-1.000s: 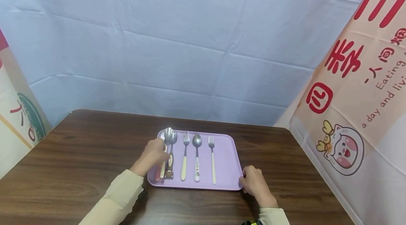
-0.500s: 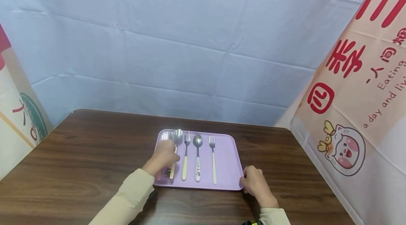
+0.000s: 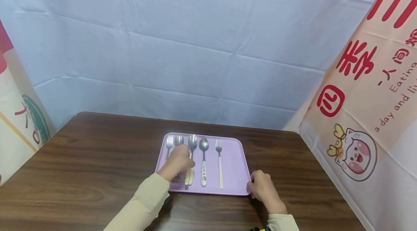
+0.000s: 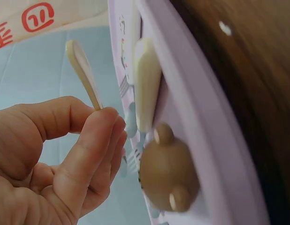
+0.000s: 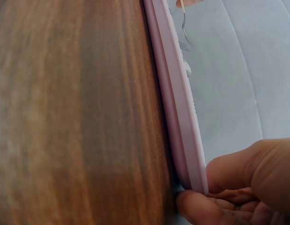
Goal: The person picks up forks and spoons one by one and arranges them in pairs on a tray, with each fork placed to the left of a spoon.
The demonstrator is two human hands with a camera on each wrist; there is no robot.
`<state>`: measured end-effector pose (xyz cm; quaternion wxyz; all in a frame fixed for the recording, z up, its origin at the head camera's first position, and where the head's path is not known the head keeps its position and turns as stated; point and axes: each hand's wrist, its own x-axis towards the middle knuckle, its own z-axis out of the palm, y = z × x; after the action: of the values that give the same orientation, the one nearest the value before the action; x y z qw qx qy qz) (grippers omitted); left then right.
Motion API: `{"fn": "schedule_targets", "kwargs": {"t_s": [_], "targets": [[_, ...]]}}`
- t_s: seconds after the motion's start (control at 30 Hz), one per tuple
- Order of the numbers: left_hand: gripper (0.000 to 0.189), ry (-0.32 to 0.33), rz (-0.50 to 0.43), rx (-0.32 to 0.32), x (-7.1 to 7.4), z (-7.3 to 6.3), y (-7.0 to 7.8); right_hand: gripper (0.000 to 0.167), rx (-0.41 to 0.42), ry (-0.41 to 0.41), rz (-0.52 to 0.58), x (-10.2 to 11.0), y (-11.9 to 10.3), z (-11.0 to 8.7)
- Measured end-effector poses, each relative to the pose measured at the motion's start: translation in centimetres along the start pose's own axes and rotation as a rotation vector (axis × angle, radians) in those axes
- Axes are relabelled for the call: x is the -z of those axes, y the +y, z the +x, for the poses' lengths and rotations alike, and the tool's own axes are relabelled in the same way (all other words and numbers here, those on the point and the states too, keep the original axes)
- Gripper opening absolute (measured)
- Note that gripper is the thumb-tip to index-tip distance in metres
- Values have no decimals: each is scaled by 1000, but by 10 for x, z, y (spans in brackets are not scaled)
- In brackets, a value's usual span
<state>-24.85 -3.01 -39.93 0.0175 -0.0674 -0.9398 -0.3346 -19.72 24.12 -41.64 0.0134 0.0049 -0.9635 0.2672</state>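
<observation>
My left hand point(image 3: 180, 159) pinches the cream handle of a spoon point(image 4: 80, 68) between thumb and fingers, above the lilac tray point(image 3: 235, 167). In the head view this spoon overlaps a cream-handled fork point(image 4: 147, 89) lying on the tray. Partly under the hand lies a spoon with a brown bear-head handle end point(image 4: 167, 176). At the near right corner my right hand point(image 3: 263, 189) grips the tray rim point(image 5: 194, 164), thumb above and fingers beneath.
Also on the tray are a spoon with a printed white handle point(image 3: 203, 169), another cream-handled fork point(image 3: 220, 167), and a fork point(image 3: 169, 142) at the far left. The tray lies on a brown wooden table point(image 3: 107, 151), with a pale cloth point(image 3: 182, 42) hanging behind.
My left hand has carried the cream-handled spoon rightward, from the left side of the tray past the bear-handled spoon to over the fork. My right hand stays at the tray corner.
</observation>
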Motion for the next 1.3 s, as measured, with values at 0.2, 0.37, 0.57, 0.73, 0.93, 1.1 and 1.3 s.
{"fn": "schedule_targets", "kwargs": {"t_s": [0.2,0.37,0.57,0.73,0.93,1.1,1.3], "targets": [[35,-8,-49,-15,-8,1,8,16,5,16,-2,1,1,-1],[36,-27,-54,5,-15,1,16,15,8,19,8,0,1,0],[34,-70,-141,-11,-24,2,27,10,6,11,10,0,2,0],[36,-57,-131,-29,-29,4,33,12,7,6,10,0,0,0],[41,-60,-136,-13,-37,3,35,12,-14,-1,13,-2,0,0],[41,-58,-135,-10,-42,2,40,11,-17,-3,14,-2,0,0],[40,-57,-191,-23,-47,3,48,12,-3,10,15,-1,0,0]]}}
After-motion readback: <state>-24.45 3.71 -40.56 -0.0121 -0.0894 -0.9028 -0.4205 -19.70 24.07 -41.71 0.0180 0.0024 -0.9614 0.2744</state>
